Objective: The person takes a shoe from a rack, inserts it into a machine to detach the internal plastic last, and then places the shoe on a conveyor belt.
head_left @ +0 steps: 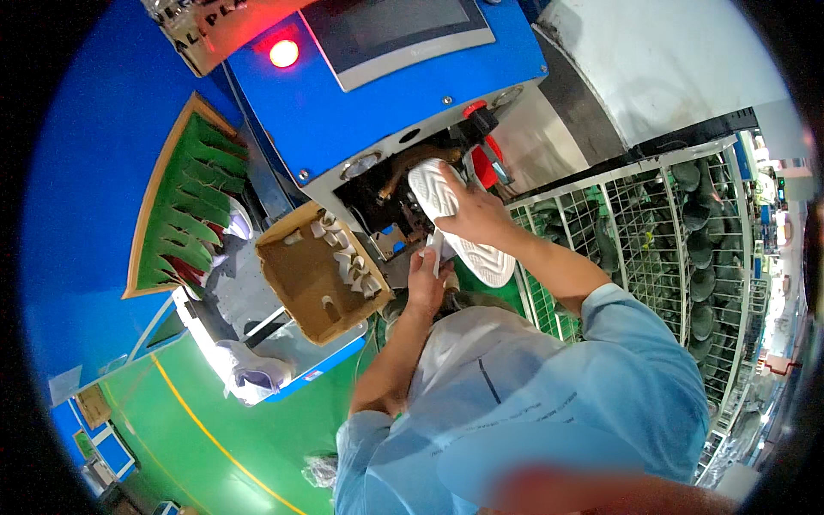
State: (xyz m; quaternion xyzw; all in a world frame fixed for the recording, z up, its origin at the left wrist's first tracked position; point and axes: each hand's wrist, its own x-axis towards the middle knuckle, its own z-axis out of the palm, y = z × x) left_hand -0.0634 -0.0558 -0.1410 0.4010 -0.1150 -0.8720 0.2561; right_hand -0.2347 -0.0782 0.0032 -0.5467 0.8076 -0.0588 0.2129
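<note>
green floor (215, 412) under blue machine (360, 103), wire racks (652, 232).

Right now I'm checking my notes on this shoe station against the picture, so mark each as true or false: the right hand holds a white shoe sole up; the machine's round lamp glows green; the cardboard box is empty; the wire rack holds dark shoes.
1. The right hand holds a white shoe sole at the blue machine. True.
2. The machine's round lamp glows green. False: it glows red.
3. The cardboard box is empty. False: small white pieces lie in it.
4. The wire rack holds dark shoes. True.
5. The left hand rests on the green floor. False: it is raised below the sole, at the machine.
</note>
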